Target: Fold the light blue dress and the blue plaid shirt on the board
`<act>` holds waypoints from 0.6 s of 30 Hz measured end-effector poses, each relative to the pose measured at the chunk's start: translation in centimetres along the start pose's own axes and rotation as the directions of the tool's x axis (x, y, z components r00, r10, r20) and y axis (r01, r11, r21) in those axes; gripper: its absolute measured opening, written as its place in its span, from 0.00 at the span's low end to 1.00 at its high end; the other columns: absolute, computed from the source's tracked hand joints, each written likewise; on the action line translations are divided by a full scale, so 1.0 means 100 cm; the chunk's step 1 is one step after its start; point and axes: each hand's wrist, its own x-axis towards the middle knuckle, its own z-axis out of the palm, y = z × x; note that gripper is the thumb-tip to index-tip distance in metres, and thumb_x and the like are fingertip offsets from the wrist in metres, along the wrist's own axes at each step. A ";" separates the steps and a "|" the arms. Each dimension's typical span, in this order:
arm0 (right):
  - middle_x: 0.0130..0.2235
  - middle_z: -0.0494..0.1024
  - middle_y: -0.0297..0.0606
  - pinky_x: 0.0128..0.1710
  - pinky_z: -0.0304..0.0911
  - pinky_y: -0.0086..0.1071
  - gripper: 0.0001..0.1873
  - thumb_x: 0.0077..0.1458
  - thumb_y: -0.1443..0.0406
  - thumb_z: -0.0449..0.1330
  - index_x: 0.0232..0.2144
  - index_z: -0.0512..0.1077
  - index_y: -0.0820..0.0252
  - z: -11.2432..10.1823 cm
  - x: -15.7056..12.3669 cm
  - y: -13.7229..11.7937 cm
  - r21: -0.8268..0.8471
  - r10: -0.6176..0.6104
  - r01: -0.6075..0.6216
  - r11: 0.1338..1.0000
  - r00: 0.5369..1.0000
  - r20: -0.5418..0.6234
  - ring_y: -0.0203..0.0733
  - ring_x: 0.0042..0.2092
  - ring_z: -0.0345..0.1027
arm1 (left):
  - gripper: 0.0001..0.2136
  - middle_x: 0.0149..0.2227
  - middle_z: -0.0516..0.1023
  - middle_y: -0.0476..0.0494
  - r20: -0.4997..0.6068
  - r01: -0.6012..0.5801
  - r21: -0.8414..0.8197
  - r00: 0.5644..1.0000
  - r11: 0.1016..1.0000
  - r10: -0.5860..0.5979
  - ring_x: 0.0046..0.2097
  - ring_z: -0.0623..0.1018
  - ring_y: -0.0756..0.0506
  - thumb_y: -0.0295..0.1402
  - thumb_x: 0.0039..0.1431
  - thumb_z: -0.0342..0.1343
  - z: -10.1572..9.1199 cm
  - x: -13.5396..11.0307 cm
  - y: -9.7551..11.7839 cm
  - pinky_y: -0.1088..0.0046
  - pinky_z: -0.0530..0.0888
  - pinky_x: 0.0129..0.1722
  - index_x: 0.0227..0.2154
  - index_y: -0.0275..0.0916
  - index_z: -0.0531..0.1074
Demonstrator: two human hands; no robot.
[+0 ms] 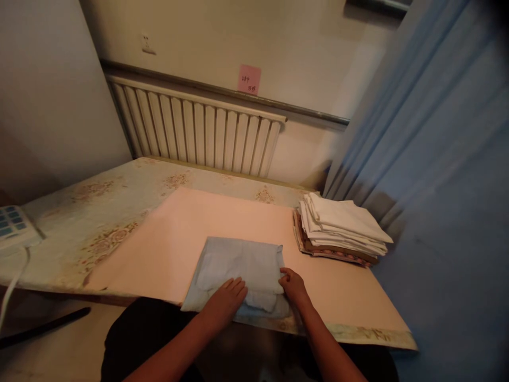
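A pale blue folded cloth (242, 262) lies on a peach sheet (178, 239) near the table's front edge. My left hand (226, 300) rests flat on the cloth's near part, fingers stretched forward and together. My right hand (293, 285) sits at the cloth's right near corner, its fingers curled onto the edge of the fabric.
A stack of folded white cloths (342, 228) stands at the right on the table. The floral table cover (99, 212) reaches left to a white keypad device (14, 225) with a cord. A radiator (194, 127) lines the back wall. A blue curtain (437, 159) hangs at the right.
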 end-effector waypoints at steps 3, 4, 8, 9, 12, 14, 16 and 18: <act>0.27 0.79 0.34 0.33 0.64 0.28 0.18 0.46 0.71 0.54 0.39 0.77 0.61 -0.006 0.000 -0.001 -0.033 -0.021 0.019 0.999 0.998 -0.056 0.39 0.30 0.72 | 0.21 0.60 0.69 0.41 0.005 -0.001 -0.045 1.000 0.999 0.001 0.65 0.62 0.42 0.23 0.60 0.47 0.000 -0.006 0.004 0.58 0.59 0.63 0.56 0.41 0.66; 0.28 0.79 0.36 0.35 0.65 0.30 0.18 0.48 0.70 0.54 0.41 0.77 0.62 -0.007 0.000 -0.003 -0.046 -0.028 0.024 0.999 0.996 -0.085 0.40 0.31 0.72 | 0.21 0.60 0.69 0.42 -0.015 0.013 -0.069 1.000 0.998 -0.014 0.65 0.62 0.42 0.25 0.60 0.48 0.000 -0.007 0.005 0.58 0.60 0.63 0.56 0.43 0.66; 0.42 0.79 0.45 0.47 0.64 0.34 0.20 0.57 0.66 0.49 0.48 0.73 0.65 0.000 0.003 -0.029 -0.074 -0.131 0.119 0.990 0.973 -0.189 0.44 0.45 0.72 | 0.19 0.60 0.68 0.39 -0.171 0.142 -0.100 0.973 0.985 -0.157 0.63 0.65 0.42 0.30 0.63 0.46 -0.003 0.012 0.004 0.59 0.65 0.60 0.56 0.40 0.66; 0.45 0.78 0.46 0.49 0.63 0.34 0.20 0.58 0.66 0.47 0.49 0.72 0.65 0.006 0.004 -0.038 -0.083 -0.206 0.193 0.978 0.957 -0.205 0.44 0.47 0.71 | 0.19 0.60 0.68 0.37 -0.214 0.173 -0.085 0.959 0.981 -0.188 0.63 0.65 0.41 0.29 0.64 0.44 -0.004 0.022 0.002 0.58 0.65 0.60 0.56 0.38 0.66; 0.48 0.77 0.47 0.54 0.62 0.36 0.22 0.60 0.68 0.43 0.50 0.72 0.67 0.032 0.009 -0.060 -0.157 -0.479 0.454 0.877 0.853 -0.206 0.42 0.50 0.69 | 0.20 0.61 0.67 0.36 -0.275 0.226 -0.034 0.934 0.973 -0.227 0.63 0.64 0.41 0.25 0.63 0.41 -0.006 0.052 -0.006 0.57 0.63 0.61 0.57 0.35 0.65; 0.51 0.75 0.48 0.57 0.59 0.38 0.23 0.61 0.69 0.42 0.52 0.71 0.68 0.051 0.013 -0.066 -0.231 -0.587 0.550 0.803 0.797 -0.145 0.43 0.54 0.67 | 0.21 0.62 0.66 0.37 -0.257 0.258 -0.014 0.933 0.966 -0.253 0.64 0.62 0.40 0.26 0.63 0.42 -0.003 0.066 -0.014 0.56 0.61 0.62 0.58 0.35 0.64; 0.56 0.71 0.48 0.61 0.55 0.41 0.23 0.62 0.68 0.43 0.55 0.69 0.67 0.065 0.016 -0.063 -0.297 -0.619 0.579 0.759 0.783 -0.056 0.44 0.59 0.62 | 0.21 0.64 0.63 0.39 -0.216 0.312 -0.010 0.927 0.950 -0.307 0.66 0.59 0.38 0.30 0.64 0.43 0.003 0.072 -0.021 0.52 0.58 0.63 0.59 0.37 0.63; 0.61 0.66 0.47 0.64 0.48 0.45 0.23 0.63 0.66 0.45 0.57 0.66 0.66 0.074 0.017 -0.056 -0.346 -0.598 0.563 0.750 0.802 0.010 0.47 0.64 0.54 | 0.22 0.65 0.60 0.41 -0.182 0.369 -0.009 0.913 0.929 -0.364 0.67 0.55 0.37 0.35 0.64 0.44 0.011 0.071 -0.027 0.47 0.55 0.63 0.61 0.42 0.61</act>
